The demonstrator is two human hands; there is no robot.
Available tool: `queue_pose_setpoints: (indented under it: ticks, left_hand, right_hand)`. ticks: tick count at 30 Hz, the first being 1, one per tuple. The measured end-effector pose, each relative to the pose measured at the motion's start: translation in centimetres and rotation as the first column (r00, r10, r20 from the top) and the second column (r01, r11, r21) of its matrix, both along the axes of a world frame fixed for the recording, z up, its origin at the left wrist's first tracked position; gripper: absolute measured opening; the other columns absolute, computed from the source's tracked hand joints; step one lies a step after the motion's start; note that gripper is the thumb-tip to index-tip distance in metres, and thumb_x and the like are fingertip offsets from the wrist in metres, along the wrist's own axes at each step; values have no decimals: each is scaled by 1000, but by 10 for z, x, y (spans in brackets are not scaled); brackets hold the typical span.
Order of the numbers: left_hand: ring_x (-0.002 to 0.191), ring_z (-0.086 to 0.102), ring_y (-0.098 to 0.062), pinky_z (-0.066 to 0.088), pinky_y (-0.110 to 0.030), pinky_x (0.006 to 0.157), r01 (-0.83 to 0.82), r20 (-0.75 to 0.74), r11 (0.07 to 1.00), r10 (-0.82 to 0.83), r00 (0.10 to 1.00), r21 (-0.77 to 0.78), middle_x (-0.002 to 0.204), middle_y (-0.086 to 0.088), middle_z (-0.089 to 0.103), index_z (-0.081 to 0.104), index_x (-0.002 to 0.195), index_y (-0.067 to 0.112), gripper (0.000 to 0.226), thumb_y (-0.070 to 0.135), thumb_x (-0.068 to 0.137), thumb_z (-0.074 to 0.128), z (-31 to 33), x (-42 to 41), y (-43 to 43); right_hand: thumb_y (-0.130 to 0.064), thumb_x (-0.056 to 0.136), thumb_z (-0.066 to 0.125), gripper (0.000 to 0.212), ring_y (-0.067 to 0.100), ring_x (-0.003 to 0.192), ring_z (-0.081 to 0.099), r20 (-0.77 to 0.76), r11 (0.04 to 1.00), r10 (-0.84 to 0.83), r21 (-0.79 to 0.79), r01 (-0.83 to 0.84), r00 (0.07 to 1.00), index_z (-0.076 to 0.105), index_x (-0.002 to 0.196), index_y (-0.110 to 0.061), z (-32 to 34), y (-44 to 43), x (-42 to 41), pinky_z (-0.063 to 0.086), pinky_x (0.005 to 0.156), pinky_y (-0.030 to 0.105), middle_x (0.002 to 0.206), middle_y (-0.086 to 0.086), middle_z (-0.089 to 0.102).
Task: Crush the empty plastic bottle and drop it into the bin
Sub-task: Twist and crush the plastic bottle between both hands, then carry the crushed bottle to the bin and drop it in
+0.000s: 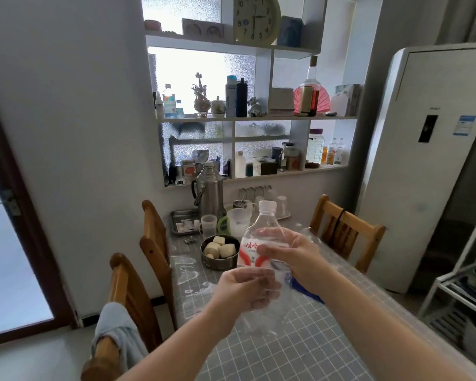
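Observation:
A clear, empty plastic bottle [261,224] with a white cap and a red-and-white label is held upright over the table, in the middle of the head view. My right hand [291,257] wraps around its upper half at the label. My left hand [245,290] grips its lower half from the left. The bottle's lower part looks crumpled between my fingers. No bin is in view.
The grey checked table [300,339] carries a metal bowl of white buns [220,253], plastic cups, a steel thermos [208,191] and a tray. Wooden chairs [154,243] stand on both sides. A white cabinet [423,160] and a wire rack are at right.

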State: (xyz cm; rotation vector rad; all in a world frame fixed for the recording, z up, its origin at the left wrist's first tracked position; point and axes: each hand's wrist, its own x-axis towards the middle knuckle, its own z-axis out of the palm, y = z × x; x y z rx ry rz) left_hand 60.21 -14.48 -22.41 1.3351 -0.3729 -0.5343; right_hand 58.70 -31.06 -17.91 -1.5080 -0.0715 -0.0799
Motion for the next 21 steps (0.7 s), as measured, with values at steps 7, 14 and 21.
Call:
queue_pose_setpoints:
  ticks: [7, 14, 21]
  left_hand:
    - [83, 75, -23, 59, -28, 67, -85, -70, 995, 89, 994, 54, 94, -12, 78, 78, 92, 12, 31, 30, 67, 81, -18, -7, 40]
    - [76, 75, -23, 60, -30, 65, -253, -103, 961, 264, 959, 107, 85, -12, 78, 79, 78, 11, 10, 14, 83, 71, -33, -3, 137]
    - [74, 74, -20, 61, -30, 66, -451, 3, 890, 452, 892, 60, 81, -8, 78, 77, 88, 6, 10, 10, 81, 73, -36, 7, 319]
  right_hand:
    - [-18, 66, 84, 41, 20, 91, 73, -27, 999, 38, 9, -38, 999, 71, 104, -13, -26, 40, 16, 57, 69, 24, 96, 7, 76]
    - [-13, 73, 81, 41, 22, 93, 72, -67, 974, 226, 33, -224, 972, 67, 111, -14, -40, 141, 36, 57, 72, 25, 98, 6, 75]
    - [-23, 65, 85, 54, 27, 92, 71, -57, 916, 401, 24, -401, 914, 63, 113, -15, -29, 331, 72, 58, 80, 36, 103, 11, 72]
